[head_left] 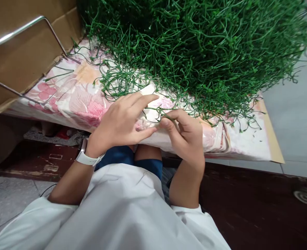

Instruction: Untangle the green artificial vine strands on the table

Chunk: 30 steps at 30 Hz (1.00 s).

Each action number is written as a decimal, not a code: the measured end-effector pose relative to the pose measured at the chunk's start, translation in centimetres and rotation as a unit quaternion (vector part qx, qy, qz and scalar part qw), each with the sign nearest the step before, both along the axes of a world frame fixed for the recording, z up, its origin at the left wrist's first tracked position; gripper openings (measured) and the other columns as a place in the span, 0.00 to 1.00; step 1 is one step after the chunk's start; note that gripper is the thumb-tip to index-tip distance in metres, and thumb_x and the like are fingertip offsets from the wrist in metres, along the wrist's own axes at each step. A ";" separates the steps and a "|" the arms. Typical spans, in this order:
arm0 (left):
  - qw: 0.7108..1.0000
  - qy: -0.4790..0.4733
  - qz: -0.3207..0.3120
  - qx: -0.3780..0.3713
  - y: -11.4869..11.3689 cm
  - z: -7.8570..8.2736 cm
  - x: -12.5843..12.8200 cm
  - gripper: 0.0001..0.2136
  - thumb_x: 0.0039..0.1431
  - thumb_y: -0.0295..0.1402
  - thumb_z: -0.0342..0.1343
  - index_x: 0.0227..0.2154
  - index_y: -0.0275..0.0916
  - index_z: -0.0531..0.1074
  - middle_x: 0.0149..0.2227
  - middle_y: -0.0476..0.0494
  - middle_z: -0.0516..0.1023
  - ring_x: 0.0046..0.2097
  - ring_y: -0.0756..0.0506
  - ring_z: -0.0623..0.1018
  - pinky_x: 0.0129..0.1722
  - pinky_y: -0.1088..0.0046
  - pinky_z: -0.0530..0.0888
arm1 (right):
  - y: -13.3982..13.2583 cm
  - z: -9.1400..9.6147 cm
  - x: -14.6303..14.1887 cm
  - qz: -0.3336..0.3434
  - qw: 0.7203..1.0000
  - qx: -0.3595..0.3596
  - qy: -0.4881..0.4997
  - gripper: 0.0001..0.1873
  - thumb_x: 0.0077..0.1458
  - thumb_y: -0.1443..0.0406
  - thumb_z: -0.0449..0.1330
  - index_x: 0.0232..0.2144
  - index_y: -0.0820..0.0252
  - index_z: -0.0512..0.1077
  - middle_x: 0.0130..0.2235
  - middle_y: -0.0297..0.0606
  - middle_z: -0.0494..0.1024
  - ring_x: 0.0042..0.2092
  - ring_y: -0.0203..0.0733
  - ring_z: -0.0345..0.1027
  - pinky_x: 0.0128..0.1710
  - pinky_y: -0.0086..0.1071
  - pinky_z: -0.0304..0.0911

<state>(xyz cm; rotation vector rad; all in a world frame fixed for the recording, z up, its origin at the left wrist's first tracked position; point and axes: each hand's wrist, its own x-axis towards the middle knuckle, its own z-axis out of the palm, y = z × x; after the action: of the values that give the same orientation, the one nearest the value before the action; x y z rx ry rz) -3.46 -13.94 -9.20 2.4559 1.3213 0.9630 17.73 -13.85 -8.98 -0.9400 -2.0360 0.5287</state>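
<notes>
Between thumb and forefinger, my right hand [186, 133] pinches a thin green artificial plant stem [159, 110] with small branching tips. My left hand [126, 119] is held just to the left of it, thumb and fingers apart around the stem's free end. Whether a left fingertip touches the stem is hard to make out. A large heap of green artificial plant stems [195, 52] rises behind both hands. Looser stems [122, 80] lie at its near left edge, on a flowered tablecloth [88, 104].
A bent metal wire frame [20, 33] stands at the left against a brown cardboard box [13, 66]. One short stem [61, 73] lies near it. The table's front edge runs close to my lap. Grey tiles [294, 114] show at the right.
</notes>
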 end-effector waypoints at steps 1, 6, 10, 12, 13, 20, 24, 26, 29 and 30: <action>1.000 0.007 0.004 0.001 0.0 0.0 0.0 0.27 0.63 0.43 0.60 0.62 0.38 0.67 0.53 0.36 0.79 0.52 0.38 0.78 0.54 0.61 0.73 | -0.1 0.2 0.5 -0.006 1.000 -0.017 0.004 0.09 0.68 0.64 0.59 0.33 0.58 0.73 0.29 0.31 0.75 0.32 0.34 0.67 0.35 0.31 0.61; 0.999 0.038 0.019 0.012 0.2 -0.2 0.2 0.33 0.62 0.58 0.57 0.58 0.36 0.71 0.43 0.38 0.82 0.46 0.38 0.80 0.49 0.62 0.71 | -0.6 0.4 2.8 -0.063 0.997 -0.037 -0.004 0.13 0.69 0.60 0.59 0.33 0.57 0.78 0.29 0.33 0.77 0.31 0.36 0.67 0.33 0.32 0.59; 0.998 0.061 0.010 0.010 0.3 -0.1 0.3 0.28 0.69 0.59 0.46 0.43 0.38 0.78 0.32 0.42 0.80 0.36 0.42 0.78 0.38 0.65 0.68 | -0.8 0.0 3.9 -0.064 0.998 -0.028 0.010 0.14 0.68 0.61 0.60 0.30 0.56 0.79 0.27 0.33 0.75 0.30 0.36 0.64 0.32 0.33 0.58; 0.997 0.077 0.016 0.007 0.4 -0.1 0.4 0.27 0.73 0.53 0.41 0.33 0.40 0.77 0.27 0.44 0.78 0.31 0.44 0.75 0.34 0.66 0.65 | -0.8 -0.3 4.1 -0.064 0.997 -0.028 0.018 0.15 0.68 0.60 0.60 0.29 0.56 0.79 0.26 0.34 0.74 0.29 0.36 0.63 0.31 0.33 0.57; 0.996 0.084 0.017 0.007 0.4 0.0 0.5 0.27 0.74 0.51 0.40 0.28 0.40 0.75 0.25 0.44 0.76 0.30 0.45 0.73 0.33 0.66 0.63 | -0.8 -0.5 4.1 -0.068 0.997 -0.029 0.028 0.16 0.68 0.59 0.60 0.29 0.56 0.79 0.25 0.34 0.74 0.29 0.37 0.63 0.31 0.33 0.57; 0.996 0.088 0.012 0.010 0.5 0.3 0.9 0.27 0.74 0.47 0.41 0.19 0.41 0.63 0.19 0.47 0.66 0.25 0.46 0.66 0.30 0.66 0.61 | -0.8 -1.4 4.2 -0.122 0.986 -0.032 0.112 0.21 0.66 0.53 0.61 0.25 0.56 0.78 0.22 0.34 0.71 0.26 0.37 0.62 0.28 0.34 0.55; 0.995 0.089 0.002 0.037 0.5 0.3 1.2 0.25 0.75 0.44 0.43 0.19 0.42 0.61 0.19 0.48 0.65 0.25 0.47 0.63 0.30 0.66 0.60 | -0.6 -1.4 4.1 -0.122 0.981 -0.031 0.147 0.20 0.65 0.53 0.62 0.25 0.58 0.78 0.22 0.33 0.70 0.26 0.35 0.60 0.28 0.33 0.54; 0.995 0.090 -0.003 0.048 0.5 0.2 1.2 0.25 0.75 0.44 0.43 0.19 0.42 0.60 0.18 0.48 0.65 0.24 0.47 0.63 0.29 0.66 0.60 | -0.4 -1.4 4.0 -0.125 0.979 -0.041 0.153 0.21 0.64 0.52 0.63 0.24 0.58 0.77 0.22 0.34 0.70 0.26 0.36 0.61 0.28 0.33 0.55; 0.994 0.092 0.008 0.061 0.4 0.1 0.5 0.25 0.75 0.43 0.42 0.19 0.42 0.59 0.18 0.48 0.64 0.24 0.46 0.63 0.29 0.66 0.60 | 0.4 -1.5 4.5 -0.149 0.962 -0.052 0.225 0.20 0.61 0.52 0.66 0.23 0.57 0.74 0.22 0.33 0.71 0.23 0.36 0.63 0.24 0.33 0.58; 0.994 0.086 0.020 0.062 0.4 0.0 0.2 0.25 0.75 0.43 0.42 0.19 0.42 0.58 0.18 0.48 0.64 0.24 0.46 0.63 0.29 0.66 0.60 | 0.7 -1.6 4.8 -0.165 0.947 -0.046 0.273 0.19 0.59 0.53 0.67 0.22 0.56 0.72 0.22 0.32 0.72 0.21 0.36 0.63 0.22 0.33 0.60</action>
<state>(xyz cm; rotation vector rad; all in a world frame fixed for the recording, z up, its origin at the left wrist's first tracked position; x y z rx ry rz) -3.28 -13.52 -9.15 2.6692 1.4073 0.8839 22.53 -13.19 -10.55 -1.0283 -1.3372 0.6203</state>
